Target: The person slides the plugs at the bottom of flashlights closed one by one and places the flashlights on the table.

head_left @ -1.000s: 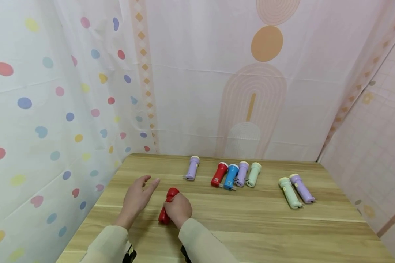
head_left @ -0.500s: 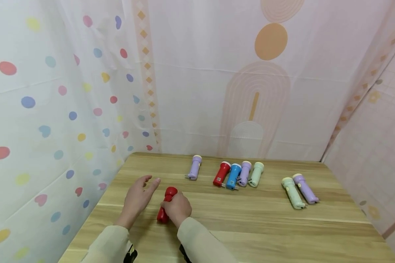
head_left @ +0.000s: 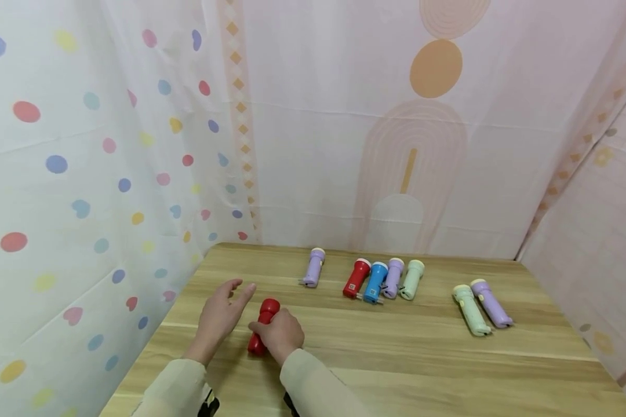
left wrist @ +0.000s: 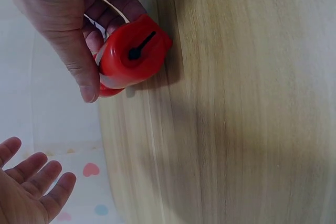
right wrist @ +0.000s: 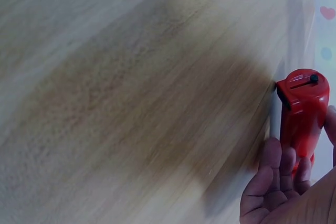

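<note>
My right hand (head_left: 281, 335) holds a red flashlight (head_left: 269, 308) at the front left of the table, thumb on one side and fingers on the other. The flashlight's head points away from me. In the left wrist view, a dark slider in a slot shows on the tail of the red flashlight (left wrist: 137, 59); the right wrist view shows it too, with my fingers (right wrist: 270, 153) along the body. Left of the flashlight, my left hand (head_left: 221, 313) hovers, fingers loosely extended, touching nothing. It appears at the lower left of the left wrist view.
A lone purple flashlight (head_left: 313, 269) lies at the back of the wooden table (head_left: 375, 359). Right of it sits a row of red (head_left: 357, 279), blue (head_left: 375, 282), purple (head_left: 393, 279) and pale green (head_left: 412, 280) flashlights. Another green (head_left: 472, 311) and purple (head_left: 492, 304) pair lies farther right. Curtains enclose the table.
The head view has turned slightly left, so the table's things sit farther right in it. My right thumb has shifted left across the red flashlight. My left hand stays nearly still.
</note>
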Available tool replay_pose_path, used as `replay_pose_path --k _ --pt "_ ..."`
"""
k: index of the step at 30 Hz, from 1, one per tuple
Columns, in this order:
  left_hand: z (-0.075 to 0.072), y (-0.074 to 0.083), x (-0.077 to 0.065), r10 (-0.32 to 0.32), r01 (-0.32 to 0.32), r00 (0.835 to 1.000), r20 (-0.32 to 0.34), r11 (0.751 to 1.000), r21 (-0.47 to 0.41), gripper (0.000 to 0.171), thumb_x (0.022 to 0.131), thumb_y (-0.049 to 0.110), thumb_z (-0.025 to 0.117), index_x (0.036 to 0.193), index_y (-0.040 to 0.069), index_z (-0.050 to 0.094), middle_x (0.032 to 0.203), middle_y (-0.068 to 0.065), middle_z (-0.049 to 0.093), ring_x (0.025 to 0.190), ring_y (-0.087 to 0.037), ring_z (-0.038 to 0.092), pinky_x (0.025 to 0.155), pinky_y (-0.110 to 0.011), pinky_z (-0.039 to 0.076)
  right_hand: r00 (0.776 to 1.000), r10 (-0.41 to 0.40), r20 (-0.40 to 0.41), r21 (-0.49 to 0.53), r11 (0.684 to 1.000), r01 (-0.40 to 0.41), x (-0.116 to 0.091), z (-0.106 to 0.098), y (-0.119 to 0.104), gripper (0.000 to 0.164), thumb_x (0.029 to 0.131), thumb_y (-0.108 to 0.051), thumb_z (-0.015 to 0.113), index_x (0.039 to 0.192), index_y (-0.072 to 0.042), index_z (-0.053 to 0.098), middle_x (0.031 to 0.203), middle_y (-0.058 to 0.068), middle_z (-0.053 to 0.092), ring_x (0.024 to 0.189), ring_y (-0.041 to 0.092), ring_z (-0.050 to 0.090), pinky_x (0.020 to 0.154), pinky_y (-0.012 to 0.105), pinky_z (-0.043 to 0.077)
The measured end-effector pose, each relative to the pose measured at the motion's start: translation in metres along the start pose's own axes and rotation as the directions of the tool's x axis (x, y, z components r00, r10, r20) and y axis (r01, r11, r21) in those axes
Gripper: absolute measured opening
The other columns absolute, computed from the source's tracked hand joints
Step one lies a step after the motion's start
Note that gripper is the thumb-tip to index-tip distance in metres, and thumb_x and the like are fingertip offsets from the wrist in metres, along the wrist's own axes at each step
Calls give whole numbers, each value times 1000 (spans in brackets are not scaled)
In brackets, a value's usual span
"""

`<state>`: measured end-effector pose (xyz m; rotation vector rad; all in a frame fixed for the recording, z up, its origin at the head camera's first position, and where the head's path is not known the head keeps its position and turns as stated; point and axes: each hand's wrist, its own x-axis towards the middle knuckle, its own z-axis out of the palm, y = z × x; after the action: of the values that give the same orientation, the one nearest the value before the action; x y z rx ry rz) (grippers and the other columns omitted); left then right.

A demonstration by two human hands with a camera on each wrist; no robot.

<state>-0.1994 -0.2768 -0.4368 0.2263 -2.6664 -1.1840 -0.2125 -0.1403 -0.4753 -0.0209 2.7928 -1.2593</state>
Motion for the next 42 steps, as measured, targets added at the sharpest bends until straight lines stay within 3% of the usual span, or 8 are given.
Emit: replay_pose_path --k 8,15,19,27,34,42 --pt "1 1 -1 -5 5 1000 6 1000 4 86 94 71 41 146 2 43 145 -24 47 131 -41 45 102 -60 40 1000 0 28 -36 999 1 -3 1 1 43 78 -48 80 68 -14 55 59 -3 51 53 14 47 49 28 36" --pt "0 3 -1 1 -1 1000 8 1000 9 84 95 69 42 146 2 44 144 -24 47 131 -40 44 102 -60 39 999 -7 43 -33 999 8 -2 2 3 59 80 -49 78 48 -19 38 43 -9 30 43 10 29 42 26 23" --pt "1 4 -2 5 -5 1000 13 1000 5 83 95 68 43 146 2 44 145 -23 47 132 -41 44 103 -60 38 999 -21 41 -35 999 23 -2 -1 4 61 81 -49 77 47 -19 36 42 -10 27 42 9 27 41 25 22" --pt "1 1 -1 9 -9 1000 18 1000 3 87 94 72 40 147 2 43 147 -23 45 131 -43 45 103 -60 39 998 -12 56 -38 999 14 -3 -7 7 57 82 -50 77 49 -18 42 45 -8 36 43 9 32 42 26 26" --pt "-2 -6 -1 -23 23 1000 12 1000 14 86 94 71 41 147 2 41 147 -23 44 133 -42 43 105 -59 37 999 -21 47 -51 998 24 -3 -9 10 53 83 -50 76 52 -17 49 49 -6 44 46 10 37 44 27 30" --pt "-6 -6 -3 -69 69 997 31 997 -22 92 91 76 40 150 5 37 149 -23 41 136 -40 39 107 -59 34 998 -31 58 -37 999 33 -2 -13 12 53 84 -49 75 51 -17 48 49 -6 41 46 10 36 43 26 30"
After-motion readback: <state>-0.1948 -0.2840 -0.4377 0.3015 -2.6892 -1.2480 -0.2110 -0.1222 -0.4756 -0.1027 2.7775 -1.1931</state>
